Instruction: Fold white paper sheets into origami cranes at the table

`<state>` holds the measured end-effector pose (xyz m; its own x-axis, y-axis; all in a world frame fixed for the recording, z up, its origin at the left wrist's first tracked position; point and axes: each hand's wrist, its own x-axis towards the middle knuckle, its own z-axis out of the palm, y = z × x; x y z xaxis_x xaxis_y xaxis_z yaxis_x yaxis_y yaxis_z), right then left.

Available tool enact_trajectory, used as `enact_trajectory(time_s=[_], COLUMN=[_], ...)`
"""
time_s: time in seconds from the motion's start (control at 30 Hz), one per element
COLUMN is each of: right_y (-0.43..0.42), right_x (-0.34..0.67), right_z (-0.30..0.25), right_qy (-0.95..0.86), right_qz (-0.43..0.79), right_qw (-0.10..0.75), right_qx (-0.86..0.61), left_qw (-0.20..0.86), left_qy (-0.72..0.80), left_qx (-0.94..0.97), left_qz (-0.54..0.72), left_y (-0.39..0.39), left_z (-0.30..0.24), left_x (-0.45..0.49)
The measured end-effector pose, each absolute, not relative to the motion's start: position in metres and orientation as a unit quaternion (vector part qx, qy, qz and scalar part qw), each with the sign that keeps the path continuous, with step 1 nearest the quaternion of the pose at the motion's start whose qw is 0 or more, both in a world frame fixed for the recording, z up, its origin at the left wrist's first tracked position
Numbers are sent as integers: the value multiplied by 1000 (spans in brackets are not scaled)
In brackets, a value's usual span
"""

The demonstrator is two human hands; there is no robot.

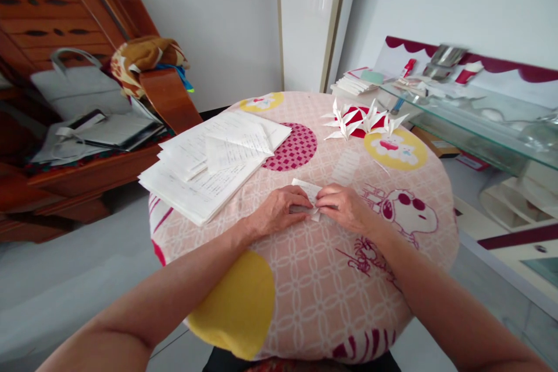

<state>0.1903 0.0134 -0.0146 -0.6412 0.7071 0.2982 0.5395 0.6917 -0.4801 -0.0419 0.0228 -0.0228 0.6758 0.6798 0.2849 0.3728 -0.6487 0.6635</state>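
Both hands meet over a small folded piece of white paper (307,187) on the round table. My left hand (281,209) grips its left side, fingers bent and pressed together. From the right, my right hand (346,206) pinches the same paper, its fingertips close to those of the left. The fingers cover much of the paper's near part, so its exact folds are hidden. Behind the hands lies a flat, pale strip of paper (346,167). Several white folded paper cranes (344,122) stand farther back on the right.
A stack of written sheets (204,192) lies on the left of the patterned tablecloth (305,279). To the right is a glass shelf (479,125) with odds and ends. A wooden bench (87,174) holding a grey bag (72,90) stands at the left.
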Motion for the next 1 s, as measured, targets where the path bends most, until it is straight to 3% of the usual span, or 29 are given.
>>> enact_trajectory(time_s=[0.33,0.53,0.83,1.0], right_y=[9,9,14,13], right_x=[185,183,182,174], right_z=[-11,-6,-10,-2], right_qy=[-840,-825,-729,-715], right_qz=[229,222,369,344], right_qw=[270,231,205,182], right_qx=[-411,-466,-539,-580], left_qw=[298,279,238,221], left_qy=[352,402,482,503], left_qx=[840,826,805,798], left_qz=[284,282,251,248], left_y=[19,19,13,15], left_z=[-18,-21,-14,-14], left_x=[-37,-35,-28,-26])
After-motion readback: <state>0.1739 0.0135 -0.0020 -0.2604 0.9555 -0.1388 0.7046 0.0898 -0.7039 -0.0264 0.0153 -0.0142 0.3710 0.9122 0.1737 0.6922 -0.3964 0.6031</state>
